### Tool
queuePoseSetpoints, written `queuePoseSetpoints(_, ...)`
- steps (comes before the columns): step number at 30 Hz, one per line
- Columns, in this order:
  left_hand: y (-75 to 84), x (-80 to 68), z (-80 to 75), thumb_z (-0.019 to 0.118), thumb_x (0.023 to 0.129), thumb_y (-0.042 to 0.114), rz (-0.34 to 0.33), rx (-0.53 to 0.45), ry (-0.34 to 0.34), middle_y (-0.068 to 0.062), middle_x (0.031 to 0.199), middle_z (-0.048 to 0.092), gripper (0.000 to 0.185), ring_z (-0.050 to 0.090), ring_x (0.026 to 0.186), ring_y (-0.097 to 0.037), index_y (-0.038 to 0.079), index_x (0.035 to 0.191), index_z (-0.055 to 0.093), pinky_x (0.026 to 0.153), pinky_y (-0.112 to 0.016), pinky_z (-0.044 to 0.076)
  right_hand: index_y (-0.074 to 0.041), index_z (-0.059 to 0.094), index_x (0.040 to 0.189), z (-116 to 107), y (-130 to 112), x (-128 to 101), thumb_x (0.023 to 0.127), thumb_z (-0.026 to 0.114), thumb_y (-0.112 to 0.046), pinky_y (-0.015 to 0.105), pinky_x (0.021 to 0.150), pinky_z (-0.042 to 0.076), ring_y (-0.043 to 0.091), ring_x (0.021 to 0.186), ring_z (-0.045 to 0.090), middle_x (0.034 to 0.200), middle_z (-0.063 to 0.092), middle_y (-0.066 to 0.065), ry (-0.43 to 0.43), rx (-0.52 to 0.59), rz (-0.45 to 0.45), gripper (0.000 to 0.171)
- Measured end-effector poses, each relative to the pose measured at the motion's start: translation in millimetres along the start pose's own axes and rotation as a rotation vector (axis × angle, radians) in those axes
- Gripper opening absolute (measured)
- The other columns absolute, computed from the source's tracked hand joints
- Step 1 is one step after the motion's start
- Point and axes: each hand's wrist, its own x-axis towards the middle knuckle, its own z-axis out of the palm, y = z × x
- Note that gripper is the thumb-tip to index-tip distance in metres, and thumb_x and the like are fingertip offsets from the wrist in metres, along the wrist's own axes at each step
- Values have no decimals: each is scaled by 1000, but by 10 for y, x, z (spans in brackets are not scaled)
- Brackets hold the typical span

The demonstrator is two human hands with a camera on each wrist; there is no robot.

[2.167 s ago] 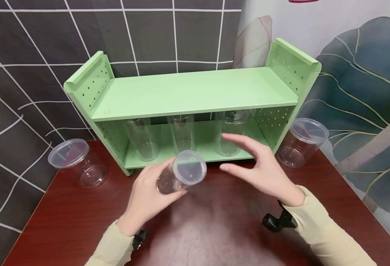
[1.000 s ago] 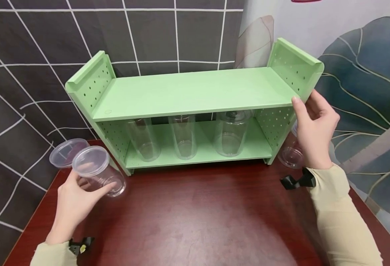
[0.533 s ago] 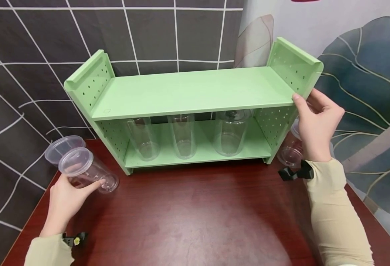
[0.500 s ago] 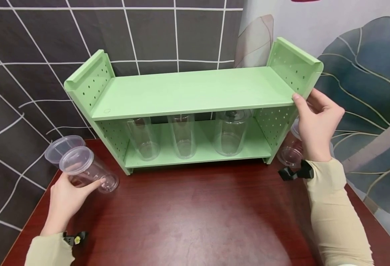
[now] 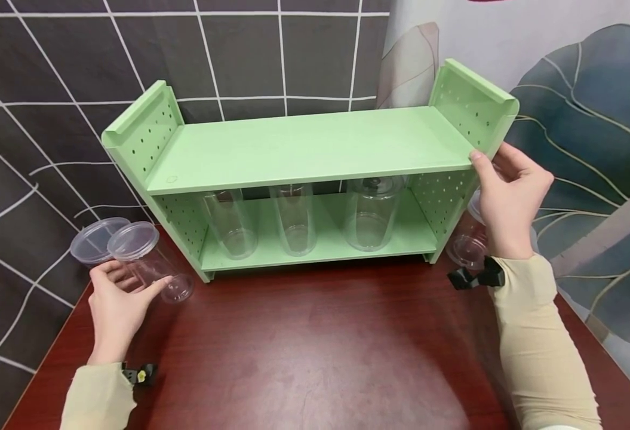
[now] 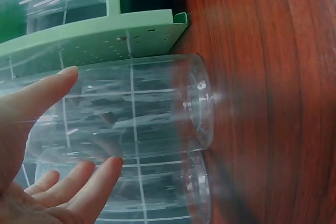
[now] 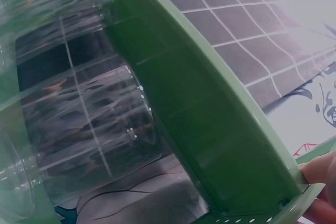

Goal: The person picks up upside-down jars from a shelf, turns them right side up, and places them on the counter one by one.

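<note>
A clear plastic jar [image 5: 150, 263] with a translucent lid stands on the table beside the left end of the green shelf rack [image 5: 315, 146]. My left hand [image 5: 118, 301] is at its side, thumb and fingers spread about the jar. In the left wrist view, the fingers [image 6: 100, 182] lie fairly straight along one edge of the jar and the thumb overlaps the other. My right hand [image 5: 513, 200] grips the rack's right front corner, thumb on the upper shelf and fingers behind the side panel. The right wrist view shows fingertips [image 7: 317, 169] at the panel's corner.
Two tall clear containers [image 5: 231, 233] [image 5: 295, 230] and a wider one [image 5: 371, 224] stand on the lower shelf. Another lidded jar [image 5: 91, 239] is behind the left hand's jar. One more [image 5: 467, 242] stands right of the rack, partly behind the right hand. Dark tiled wall covering rises behind.
My left hand has carried the jar from in front of the rack to its left end, then shifted it slightly towards the rack. My right hand has moved onto the rack's right corner and stayed.
</note>
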Motion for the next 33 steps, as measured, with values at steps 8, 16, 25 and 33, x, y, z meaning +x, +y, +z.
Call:
queuePoseSetpoints(8, 186, -52, -65, 97, 68, 20, 122, 26, 134, -9, 138, 56, 100, 56, 116, -19, 20, 150, 40, 99, -17, 45, -7, 79, 113, -21, -34, 3, 81, 87, -9, 21, 83, 56, 14, 90, 74, 106, 76, 10, -18, 84, 27, 33)
queuePoseSetpoints(16, 500, -154, -56, 99, 60, 9, 371, -100, 284, 4, 136, 57, 98, 55, 123, -14, 24, 145, 52, 105, -24, 43, -4, 79, 111, -43, -40, 10, 79, 88, -7, 21, 85, 56, 16, 92, 73, 102, 76, 10, -30, 102, 19, 33)
queuePoseSetpoints(25, 768, -332, 105, 99, 60, 5, 501, -176, 191, -3, 137, 59, 95, 55, 126, -24, 14, 144, 55, 108, -31, 44, -2, 78, 111, -40, -35, 28, 79, 87, -4, 23, 88, 56, 16, 95, 73, 103, 76, 11, -39, 129, 10, 33)
queuePoseSetpoints(33, 864, -461, 397, 98, 58, -3, 467, -223, 76, -8, 138, 60, 95, 56, 127, -21, 5, 142, 55, 109, -28, 42, -2, 78, 111, -42, -42, 23, 79, 88, -4, 23, 90, 56, 16, 96, 73, 104, 76, 11, -41, 127, 25, 33)
